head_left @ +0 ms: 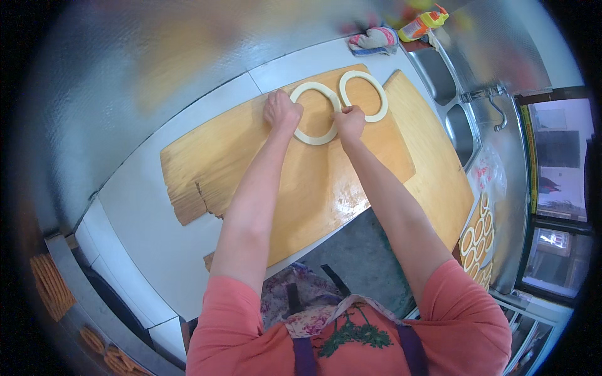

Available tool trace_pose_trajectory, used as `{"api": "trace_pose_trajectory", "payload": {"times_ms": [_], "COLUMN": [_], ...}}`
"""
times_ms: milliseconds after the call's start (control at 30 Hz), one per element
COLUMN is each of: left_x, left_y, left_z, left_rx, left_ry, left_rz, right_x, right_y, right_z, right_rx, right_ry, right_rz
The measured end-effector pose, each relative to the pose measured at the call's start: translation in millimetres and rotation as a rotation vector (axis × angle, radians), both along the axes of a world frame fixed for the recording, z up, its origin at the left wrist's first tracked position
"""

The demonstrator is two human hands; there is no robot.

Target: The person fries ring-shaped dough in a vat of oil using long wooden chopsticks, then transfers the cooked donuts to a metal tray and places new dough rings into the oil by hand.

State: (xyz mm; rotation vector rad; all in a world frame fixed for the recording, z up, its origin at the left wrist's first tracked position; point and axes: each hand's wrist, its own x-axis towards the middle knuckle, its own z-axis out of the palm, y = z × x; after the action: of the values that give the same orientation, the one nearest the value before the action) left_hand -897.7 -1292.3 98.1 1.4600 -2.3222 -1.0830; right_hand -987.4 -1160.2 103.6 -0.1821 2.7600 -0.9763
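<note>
A pale ring of dough (318, 140) lies on the wooden board (251, 182), in front of me. My right hand (351, 122) pinches its right side between thumb and fingers. At the ring's left edge is my left hand (283, 111), its fingers curled in and touching the dough; the fingertips are partly hidden. Just to the right lies a second dough ring (384, 103), flat near the board's far right corner and close to my right hand.
Another wooden board (433, 156) sits to the right, beside a double sink (461, 128) with a faucet (499, 111). Many smaller rings (479, 230) lie farther right. A cloth mitt (375, 41) and a yellow bottle (421, 26) stand at the back. Twisted brown pieces (51, 285) rest at lower left.
</note>
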Motion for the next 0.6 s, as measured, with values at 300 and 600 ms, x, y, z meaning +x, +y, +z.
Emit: {"api": "trace_pose_trajectory", "payload": {"times_ms": [300, 600], "left_x": [115.5, 367.4], "left_y": [57.2, 284.5], "left_z": [24.2, 169.3], "left_rx": [0.99, 0.763], "left_ry": [0.863, 1.87], "left_rz": [0.339, 0.424], "right_x": [52.8, 270.6], "right_y": [36.4, 177.9], "right_z": [41.6, 199.0], "right_rx": [-0.876, -0.863], "right_ry": [-1.13, -2.02], "right_rz": [0.165, 0.488]}}
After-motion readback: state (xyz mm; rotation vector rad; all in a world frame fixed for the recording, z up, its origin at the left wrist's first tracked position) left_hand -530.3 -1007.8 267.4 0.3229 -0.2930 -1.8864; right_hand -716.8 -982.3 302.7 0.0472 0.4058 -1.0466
